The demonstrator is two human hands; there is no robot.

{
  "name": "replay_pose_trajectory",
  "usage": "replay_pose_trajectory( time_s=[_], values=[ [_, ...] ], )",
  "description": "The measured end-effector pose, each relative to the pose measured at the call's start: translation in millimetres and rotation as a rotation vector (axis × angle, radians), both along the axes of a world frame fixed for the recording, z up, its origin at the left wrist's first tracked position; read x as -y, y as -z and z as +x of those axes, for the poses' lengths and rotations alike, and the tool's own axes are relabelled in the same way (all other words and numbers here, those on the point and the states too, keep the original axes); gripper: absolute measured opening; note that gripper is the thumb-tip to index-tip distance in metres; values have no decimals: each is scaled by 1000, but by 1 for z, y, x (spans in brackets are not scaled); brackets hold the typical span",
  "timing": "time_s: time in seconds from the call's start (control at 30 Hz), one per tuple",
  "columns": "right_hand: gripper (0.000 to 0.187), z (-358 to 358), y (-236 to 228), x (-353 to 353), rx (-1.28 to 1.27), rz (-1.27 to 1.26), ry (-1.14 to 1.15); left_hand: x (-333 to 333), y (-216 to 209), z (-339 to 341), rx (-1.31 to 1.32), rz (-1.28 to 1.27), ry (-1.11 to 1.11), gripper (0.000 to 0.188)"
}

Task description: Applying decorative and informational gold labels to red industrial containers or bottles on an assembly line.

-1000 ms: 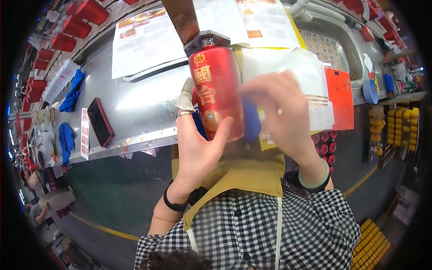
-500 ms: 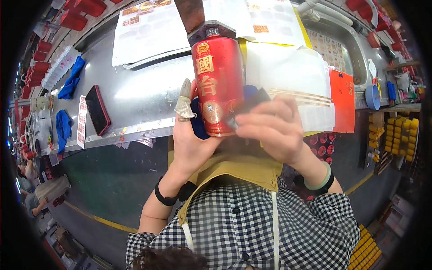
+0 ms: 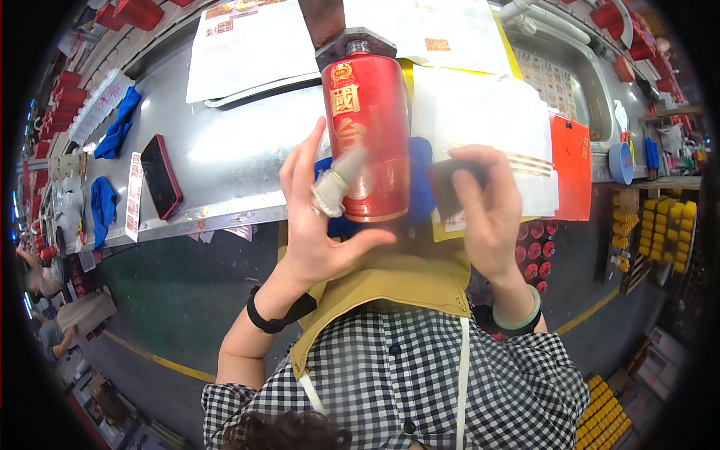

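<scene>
A red bottle [image 3: 375,150] with gold characters lies with its neck against a dark octagonal metal plate [image 3: 352,46]. Blue cloth [image 3: 421,176] shows beneath and beside it. At the bottle's left side is my left hand [image 3: 311,214], fingers spread and thumb stretched out below the bottle's base. One of its fingers wears a whitish cloth finger cover [image 3: 337,184] and lies over the bottle's front. To the right of the bottle, my right hand [image 3: 491,210] pinches a dark grey flat scraper [image 3: 454,187] between thumb and fingers, apart from the bottle.
Printed label sheets [image 3: 247,52] and white paper stacks [image 3: 480,112] lie on the metal bench. A red sheet [image 3: 570,169] sits by a sink [image 3: 600,97]. On the left are a phone [image 3: 161,176], a label strip [image 3: 135,199] and blue cloths [image 3: 105,210].
My right hand has drawn the scraper away from the bottle's lower right side. The left hand's fingers have opened, and its covered finger has swung across the bottle's front. The bottle has shifted slightly up.
</scene>
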State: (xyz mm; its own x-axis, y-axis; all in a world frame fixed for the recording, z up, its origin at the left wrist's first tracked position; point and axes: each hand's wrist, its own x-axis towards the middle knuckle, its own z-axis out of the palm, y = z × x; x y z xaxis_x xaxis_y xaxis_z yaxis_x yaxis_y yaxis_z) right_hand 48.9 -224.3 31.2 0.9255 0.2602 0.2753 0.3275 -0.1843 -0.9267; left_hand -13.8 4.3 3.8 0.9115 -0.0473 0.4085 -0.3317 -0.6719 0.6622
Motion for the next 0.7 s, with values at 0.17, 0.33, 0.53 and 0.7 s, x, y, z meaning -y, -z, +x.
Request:
replay_pose_trajectory(
  time_s=[0.17,0.33,0.53,0.7],
  values=[
    [15,-23,-10,-10,-153,-199,28,-4,13,19,-189,-502,-11,92],
    [15,-32,-9,-19,-108,-255,36,6,-1,33,-309,-612,-4,97],
    [14,-32,-9,-25,-25,-266,47,2,1,34,-355,-657,31,100],
    [14,-35,-8,-27,-6,-279,93,3,-1,35,-319,-638,33,100]
  ],
)
